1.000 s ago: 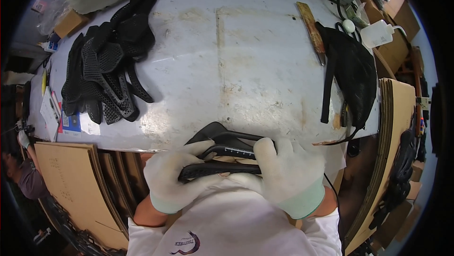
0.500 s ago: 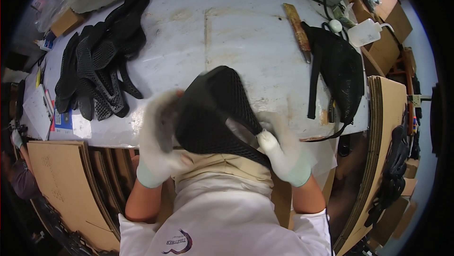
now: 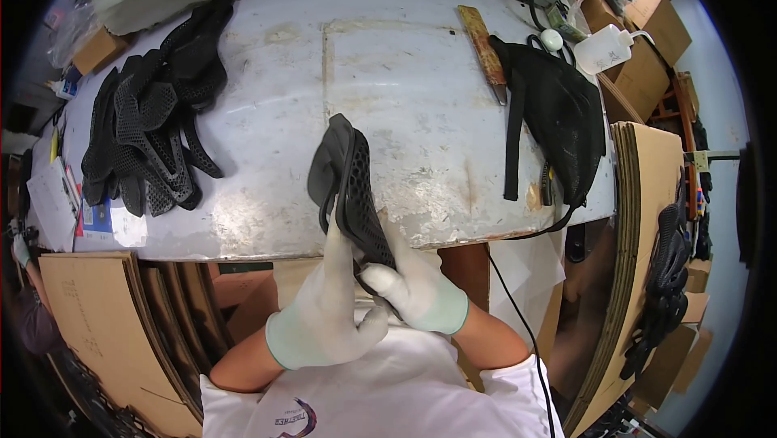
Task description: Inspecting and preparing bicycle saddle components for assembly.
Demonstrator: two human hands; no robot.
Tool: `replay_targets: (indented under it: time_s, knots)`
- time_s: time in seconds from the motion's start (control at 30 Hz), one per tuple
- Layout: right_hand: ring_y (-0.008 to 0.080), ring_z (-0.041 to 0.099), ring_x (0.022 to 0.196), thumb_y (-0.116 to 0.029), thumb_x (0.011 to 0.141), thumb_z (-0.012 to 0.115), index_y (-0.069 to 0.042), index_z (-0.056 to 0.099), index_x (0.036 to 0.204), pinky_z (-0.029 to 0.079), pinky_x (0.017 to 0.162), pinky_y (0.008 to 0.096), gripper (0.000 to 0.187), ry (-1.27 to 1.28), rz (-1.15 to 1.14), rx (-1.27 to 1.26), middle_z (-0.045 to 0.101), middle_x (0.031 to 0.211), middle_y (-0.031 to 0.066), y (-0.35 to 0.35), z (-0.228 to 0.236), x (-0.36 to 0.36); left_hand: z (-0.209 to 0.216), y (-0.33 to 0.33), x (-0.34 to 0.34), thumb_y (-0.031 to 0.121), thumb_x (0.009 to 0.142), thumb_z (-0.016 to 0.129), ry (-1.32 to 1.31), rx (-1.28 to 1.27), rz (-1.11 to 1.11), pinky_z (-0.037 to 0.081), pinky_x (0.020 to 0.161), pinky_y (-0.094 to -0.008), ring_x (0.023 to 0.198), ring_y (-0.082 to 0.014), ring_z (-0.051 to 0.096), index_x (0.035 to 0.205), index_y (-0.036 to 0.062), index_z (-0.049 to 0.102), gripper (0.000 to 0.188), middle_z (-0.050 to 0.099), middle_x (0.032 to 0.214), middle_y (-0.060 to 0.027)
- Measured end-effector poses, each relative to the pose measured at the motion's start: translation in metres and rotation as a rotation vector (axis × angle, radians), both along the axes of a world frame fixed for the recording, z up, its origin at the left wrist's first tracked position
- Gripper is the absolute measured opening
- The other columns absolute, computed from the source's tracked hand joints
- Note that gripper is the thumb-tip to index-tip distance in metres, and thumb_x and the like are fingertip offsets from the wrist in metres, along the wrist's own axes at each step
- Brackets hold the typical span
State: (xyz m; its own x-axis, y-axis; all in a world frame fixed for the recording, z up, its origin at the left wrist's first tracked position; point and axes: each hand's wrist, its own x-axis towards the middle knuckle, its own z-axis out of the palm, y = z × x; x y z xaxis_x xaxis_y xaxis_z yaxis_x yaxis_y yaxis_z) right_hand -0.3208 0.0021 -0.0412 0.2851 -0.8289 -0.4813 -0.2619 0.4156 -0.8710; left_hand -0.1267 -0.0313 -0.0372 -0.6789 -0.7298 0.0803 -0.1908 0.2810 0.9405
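A black piece with a honeycomb-perforated side [image 3: 360,187] stands on edge between my hands, just over the table's near edge. It looks folded together, with a smooth dark flap on its left. White gloves with pale green cuffs cover both hands. My left hand [image 3: 324,308] grips its lower left, fingers reaching up along the inner side. On the lower right, my right hand [image 3: 417,284] closes round the piece, thumb pressed across its bottom end. Several similar black perforated pieces [image 3: 154,106] lie heaped at the table's left.
A worn, flat wooden-handled tool [image 3: 483,49] lies beside a black mesh item with straps [image 3: 554,114] on the right of the table [image 3: 405,74]. Beyond is a white squeeze bottle [image 3: 603,49]. Cardboard sheets [image 3: 97,316] stand at lower left, more cardboard [image 3: 639,219] at right.
The black piece has gone from spread wide to narrow and edge-on. Both hands have come closer together around its lower end. The view has shifted slightly.
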Motion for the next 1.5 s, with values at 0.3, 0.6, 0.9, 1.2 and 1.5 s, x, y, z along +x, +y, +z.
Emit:
replay_targets:
  time_s: [0.3, 0.6, 0.9, 1.2, 1.5]
  knots:
    - [0.0135, 0.056, 0.109, -0.084, 0.099, 0.035, 0.005, 0.061, 0.136, 0.045, 0.101, 0.0279, 0.099, -0.566, -0.288, 0.172, 0.063, 0.121, 0.0074, 0.005, -0.026, 0.008, -0.017, -0.001, -0.005, -0.008, 0.073, 0.053, 0.629, 0.364, -0.01, 0.044, 0.116, -0.0471, 0.146, -0.0365, 0.047, 0.168, 0.0119, -0.006, 0.113, 0.023, 0.168, -0.0305]
    - [0.0255, 0.068, 0.105, -0.05, 0.107, 0.051, 0.01, 0.025, 0.16, 0.053, 0.097, 0.0382, 0.084, -0.406, -0.048, -0.084, 0.062, 0.127, 0.0208, 0.016, -0.002, -0.006, 0.019, -0.009, 0.008, -0.011, 0.071, 0.074, 0.536, 0.672, 0.555, 0.058, 0.072, -0.0313, 0.077, -0.0168, 0.067, 0.14, -0.0008, 0.045, 0.076, 0.065, 0.099, -0.0103]
    - [0.0313, 0.07, 0.103, -0.037, 0.078, 0.086, -0.002, 0.068, 0.129, 0.055, 0.089, 0.04, 0.064, 0.09, -0.231, -0.663, 0.071, 0.115, 0.0163, -0.022, 0.046, -0.045, 0.033, -0.007, 0.042, -0.003, 0.074, 0.083, 0.332, 1.004, 0.27, 0.065, 0.064, -0.0363, 0.072, -0.0244, 0.072, 0.1, -0.0124, 0.073, 0.029, 0.075, 0.093, -0.0205]
    - [0.0308, 0.066, 0.065, -0.013, 0.08, 0.085, 0.006, 0.075, 0.088, 0.05, 0.058, 0.0388, 0.022, -0.228, 0.106, -0.79, 0.067, 0.074, 0.0153, -0.021, 0.031, -0.037, 0.006, -0.01, 0.061, 0.003, 0.079, 0.089, 0.269, 1.066, -0.17, 0.055, 0.059, -0.0284, 0.072, -0.0161, 0.069, 0.116, -0.0107, 0.075, 0.042, 0.077, 0.097, -0.0136]
    - [0.0286, 0.062, 0.067, -0.036, 0.079, 0.088, -0.003, 0.077, 0.089, 0.047, 0.059, 0.0384, 0.037, -0.084, 0.292, -0.873, 0.065, 0.074, 0.0076, -0.012, 0.031, -0.031, 0.002, -0.017, 0.067, 0.015, 0.085, 0.089, 0.078, 0.578, -0.397, 0.049, 0.056, -0.0279, 0.064, -0.0131, 0.066, 0.123, -0.003, 0.073, 0.046, 0.074, 0.088, -0.0083]
